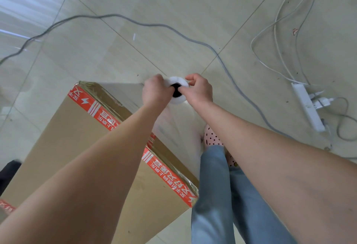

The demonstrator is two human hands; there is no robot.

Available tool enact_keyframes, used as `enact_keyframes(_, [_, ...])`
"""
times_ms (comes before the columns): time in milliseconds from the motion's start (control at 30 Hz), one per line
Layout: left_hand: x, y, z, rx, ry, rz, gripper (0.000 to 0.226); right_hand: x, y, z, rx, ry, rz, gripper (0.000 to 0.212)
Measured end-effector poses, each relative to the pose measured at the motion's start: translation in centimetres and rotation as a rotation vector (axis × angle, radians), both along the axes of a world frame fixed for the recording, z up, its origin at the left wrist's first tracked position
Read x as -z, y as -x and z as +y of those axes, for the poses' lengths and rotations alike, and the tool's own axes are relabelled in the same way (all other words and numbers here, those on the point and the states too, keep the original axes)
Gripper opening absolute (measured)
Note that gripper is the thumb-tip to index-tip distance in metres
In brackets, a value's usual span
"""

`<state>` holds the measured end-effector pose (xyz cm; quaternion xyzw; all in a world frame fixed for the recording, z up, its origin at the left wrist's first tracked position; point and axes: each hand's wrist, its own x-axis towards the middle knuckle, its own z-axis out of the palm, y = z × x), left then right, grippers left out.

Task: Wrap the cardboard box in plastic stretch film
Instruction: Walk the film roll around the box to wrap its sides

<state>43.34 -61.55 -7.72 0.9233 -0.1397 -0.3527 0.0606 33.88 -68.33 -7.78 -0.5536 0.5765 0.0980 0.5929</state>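
A tall cardboard box (77, 147) with red printed tape along its top edge stands on the tiled floor at the lower left. Beyond its far right corner an upright roll of stretch film (179, 99) shows its white end and dark core hole. My left hand (155, 91) grips the roll's left rim with fingers hooked into the core. My right hand (199, 89) holds the right rim, its fingers curled at the hole. A clear sheet of film (173, 127) runs down from the roll along the box's right side.
A grey cable (193, 39) snakes across the floor behind the roll. A white power strip (307, 106) with plugs and white cords lies at the right. My jeans leg and pink perforated shoe (211, 137) stand right of the box. Something dark (8, 174) sits at the left edge.
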Motion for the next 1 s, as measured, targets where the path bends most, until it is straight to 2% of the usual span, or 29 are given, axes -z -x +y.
enact_keyframes(100, [0.0,-0.9,1.4,-0.366,0.053,0.080,0.022,0.2,-1.3,0.5,-0.070,-0.048,0.039,0.051])
enact_keyframes(167, [0.0,-1.5,1.9,-0.418,0.029,0.173,0.027,0.1,-2.2,0.6,-0.110,-0.047,0.045,0.044])
enact_keyframes(233, [0.0,-2.3,1.8,-0.263,-0.022,0.185,0.032,-0.3,-3.0,0.2,-0.156,-0.018,0.072,0.038])
enact_keyframes(400, [-1.0,-3.8,-0.1,0.526,-0.042,-0.011,0.050,-1.3,-4.2,-0.2,-0.191,-0.045,0.112,0.025])
enact_keyframes(467, [-0.9,-4.0,-0.9,0.775,-0.106,-0.048,0.049,-1.1,-4.5,-0.1,-0.200,-0.054,0.113,0.016])
enact_keyframes(533, [-0.6,-4.3,-1.6,0.908,-0.166,-0.081,0.039,-1.0,-5.1,0.0,-0.200,-0.063,0.112,0.015])
enact_keyframes(600, [-0.4,-4.8,-2.0,0.937,-0.199,-0.104,0.031,-0.9,-5.4,0.0,-0.196,-0.082,0.117,0.019])
enact_keyframes(733, [-0.1,-6.1,-2.4,0.854,-0.213,-0.086,0.023,-0.5,-6.0,-0.9,-0.237,-0.095,0.126,0.028])
enact_keyframes(867, [-0.1,-7.9,-1.8,0.471,-0.185,-0.027,0.023,-0.2,-6.7,-2.5,-0.181,-0.128,0.104,0.049])
enact_keyframes(1000, [-0.1,-9.1,-1.2,0.116,-0.122,-0.013,0.012,-0.2,-9.0,-3.0,-0.257,-0.168,0.081,0.066])
